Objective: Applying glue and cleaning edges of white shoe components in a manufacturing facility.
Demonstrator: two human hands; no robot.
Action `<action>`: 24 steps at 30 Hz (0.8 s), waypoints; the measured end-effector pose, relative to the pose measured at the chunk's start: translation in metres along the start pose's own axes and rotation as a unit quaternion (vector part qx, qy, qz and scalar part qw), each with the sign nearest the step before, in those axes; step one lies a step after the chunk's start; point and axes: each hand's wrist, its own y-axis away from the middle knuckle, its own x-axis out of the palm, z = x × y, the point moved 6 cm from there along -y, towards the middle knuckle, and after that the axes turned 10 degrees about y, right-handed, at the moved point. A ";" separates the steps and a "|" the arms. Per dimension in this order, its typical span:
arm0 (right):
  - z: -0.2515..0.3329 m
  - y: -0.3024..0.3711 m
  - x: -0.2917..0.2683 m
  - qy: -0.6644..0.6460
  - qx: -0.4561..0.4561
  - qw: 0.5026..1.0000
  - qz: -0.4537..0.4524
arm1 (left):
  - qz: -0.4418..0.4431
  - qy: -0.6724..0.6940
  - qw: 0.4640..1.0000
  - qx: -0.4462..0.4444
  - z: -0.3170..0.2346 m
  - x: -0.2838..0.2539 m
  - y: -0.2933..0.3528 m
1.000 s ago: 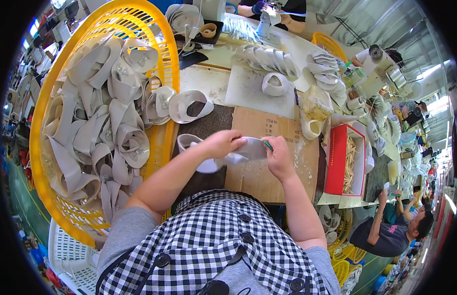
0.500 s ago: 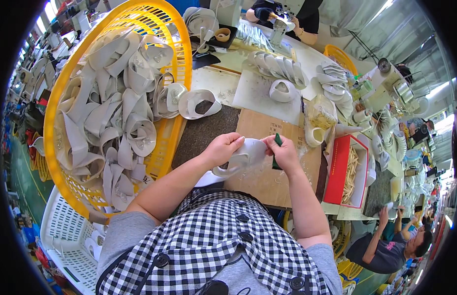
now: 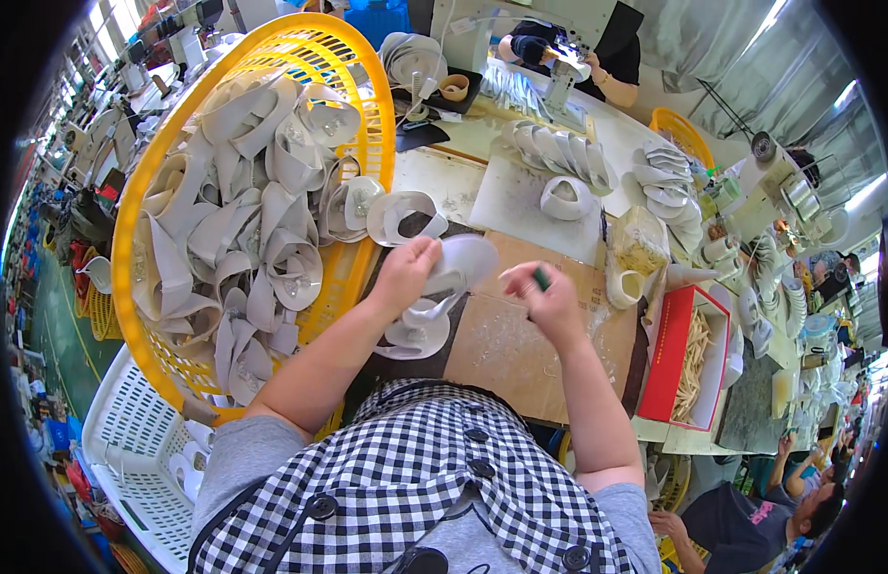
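Note:
My left hand (image 3: 405, 277) grips a white shoe upper (image 3: 470, 256) by its edge, its looped strap hanging down. My right hand (image 3: 556, 308) is closed around a small green tool (image 3: 540, 278) whose working end I cannot make out. That hand is a little to the right of the upper, apart from it. Below the held upper, another white upper (image 3: 417, 337) lies near the table's front edge. Under my hands is a brown cardboard sheet (image 3: 506, 340) strewn with small white scraps.
A yellow basket (image 3: 128, 258) heaped with white uppers stands at left, above a white basket (image 3: 128, 459). On the right sits a red box (image 3: 666, 359) of thin beige strips. Rows of uppers (image 3: 559, 153) lie at the back, where a person (image 3: 616, 72) works at a machine.
My left hand has moved left and up with the upper. My right hand, still around the green tool, has come away from it. The view has shifted slightly.

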 end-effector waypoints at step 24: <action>-0.013 0.047 0.014 -0.362 0.140 0.919 -0.066 | 0.065 -0.179 0.952 0.242 -0.065 0.069 0.036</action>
